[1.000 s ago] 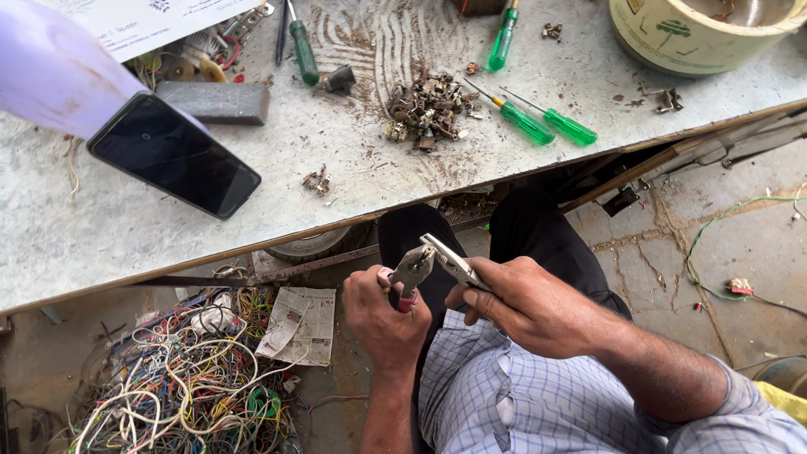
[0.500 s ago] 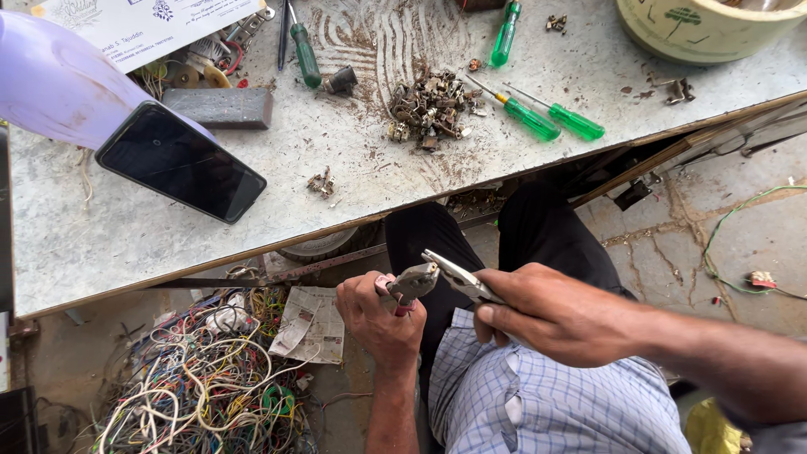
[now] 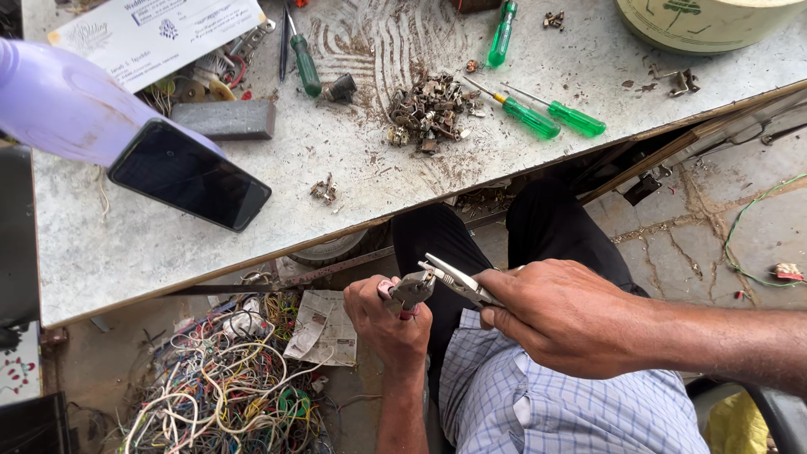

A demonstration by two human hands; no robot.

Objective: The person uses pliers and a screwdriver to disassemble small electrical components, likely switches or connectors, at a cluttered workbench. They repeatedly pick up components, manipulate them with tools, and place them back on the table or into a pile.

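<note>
View from the head camera, looking down past the edge of a worn grey workbench (image 3: pixel 126 252) onto the person's lap. The left hand (image 3: pixel 388 315) is clenched around a small metal part with a pinkish-red piece (image 3: pixel 393 292) showing at the top of the fist; most of the part is hidden by the curled fingers, so its full shape cannot be told. The right hand (image 3: pixel 561 318) is closed in a firm grasp on the handles of a pair of steel pliers (image 3: pixel 450 282), whose nose points leftward and meets the part at the top of the left fist. The long axis of the pliers runs from the right hand, lower right, up and to the left toward the part, so the part lies just off the left of the right-hand fingers (image 3: pixel 504 290) and is touched by the tool tip only; the left hand is the nearer and the sole direct holder. Whether the jaws are biting the part or merely resting on it cannot be told. Both hands sit below the bench edge, over dark trousers (image 3: pixel 538 227) and a blue checked shirt (image 3: pixel 513 395). On the bench lie a black smartphone (image 3: pixel 190 175), a heap of small rusty metal scraps (image 3: pixel 430 111) and two green-handled screwdrivers (image 3: pixel 551 118), all well apart from the hands. A tangle of coloured wires (image 3: pixel 218 387) lies on the floor beside the left forearm.
</note>
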